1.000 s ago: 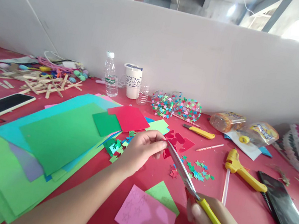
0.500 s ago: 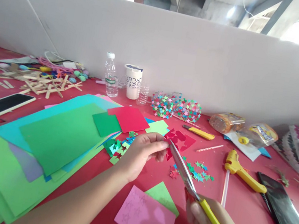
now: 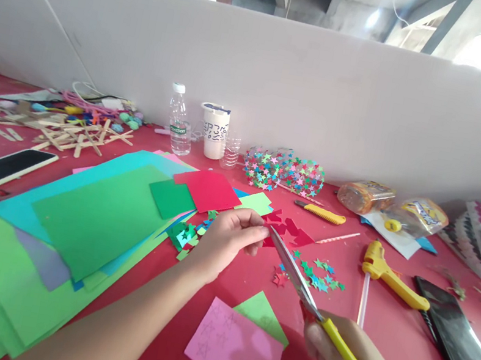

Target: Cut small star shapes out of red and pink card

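My left hand (image 3: 230,240) is closed, thumb and fingertips pinching a small piece of red paper (image 3: 267,242) that the fingers mostly hide. My right hand (image 3: 335,352) grips scissors (image 3: 298,277) with yellow handles. Their blades point up and left, tips beside the left fingertips at the red paper. Behind the tips lie red paper scraps (image 3: 300,235). Small cut stars (image 3: 321,275) in green, blue and red are scattered under and right of the blades. Nearer me, a pink sheet (image 3: 238,353) with pencilled stars overlaps a light green sheet (image 3: 265,318).
Stacked coloured paper (image 3: 98,217) covers the left. Behind stand a water bottle (image 3: 180,123), a white cup (image 3: 214,132) and star-covered clear containers (image 3: 283,171). At right lie a yellow cutter (image 3: 321,213), a glue gun (image 3: 391,275) and a black phone (image 3: 460,333). Wooden sticks (image 3: 80,136) lie far left.
The red paper at the scissor tips has shifted, and the scrap seen hanging below the blades no longer shows. Both hands have barely moved.
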Demonstrator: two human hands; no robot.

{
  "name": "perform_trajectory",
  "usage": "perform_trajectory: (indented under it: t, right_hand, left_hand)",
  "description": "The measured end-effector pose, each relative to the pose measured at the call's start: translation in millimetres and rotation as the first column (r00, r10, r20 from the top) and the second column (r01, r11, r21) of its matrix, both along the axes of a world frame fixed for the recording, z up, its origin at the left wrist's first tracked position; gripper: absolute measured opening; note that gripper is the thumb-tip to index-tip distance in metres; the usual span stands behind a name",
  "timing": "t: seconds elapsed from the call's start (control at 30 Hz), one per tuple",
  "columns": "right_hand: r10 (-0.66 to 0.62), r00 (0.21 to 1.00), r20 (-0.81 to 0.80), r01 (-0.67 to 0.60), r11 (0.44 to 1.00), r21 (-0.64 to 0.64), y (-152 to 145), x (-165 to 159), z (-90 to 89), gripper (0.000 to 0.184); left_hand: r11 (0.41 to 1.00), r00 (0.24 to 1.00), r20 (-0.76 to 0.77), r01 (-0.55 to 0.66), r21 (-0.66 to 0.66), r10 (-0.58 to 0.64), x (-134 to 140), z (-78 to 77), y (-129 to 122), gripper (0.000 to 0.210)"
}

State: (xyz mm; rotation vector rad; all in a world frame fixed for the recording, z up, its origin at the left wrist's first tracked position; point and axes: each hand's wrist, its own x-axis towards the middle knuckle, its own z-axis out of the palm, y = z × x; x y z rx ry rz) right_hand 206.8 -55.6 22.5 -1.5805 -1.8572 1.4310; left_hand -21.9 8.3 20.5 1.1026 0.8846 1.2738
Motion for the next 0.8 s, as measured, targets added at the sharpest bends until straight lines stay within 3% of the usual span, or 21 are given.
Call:
perform_trajectory:
  t: [0.27,0.63,0.8]
  right_hand:
    - [-0.037,0.986,0.164,0.045,0.998,-0.047,-3.2,-5.0,-1.0,0.072]
    - [-0.03,0.993,0.114,0.033,0.999,-0.026,0.8,1.2,-6.2,0.061]
    - [-0.013,0.994,0.113,0.016,1.0,-0.021,1.8,1.9,-13.5,0.067]
  left_hand:
    - [1.0,0.996,-0.093,0.012,-0.026,-0.015,-4.6,3.2,3.1,0.014]
    - [0.999,0.998,-0.065,0.012,-0.053,-0.016,-3.8,1.1,2.9,0.015]
    - [0.998,0.999,-0.049,0.014,-0.061,-0.017,-3.5,0.2,3.6,0.015]
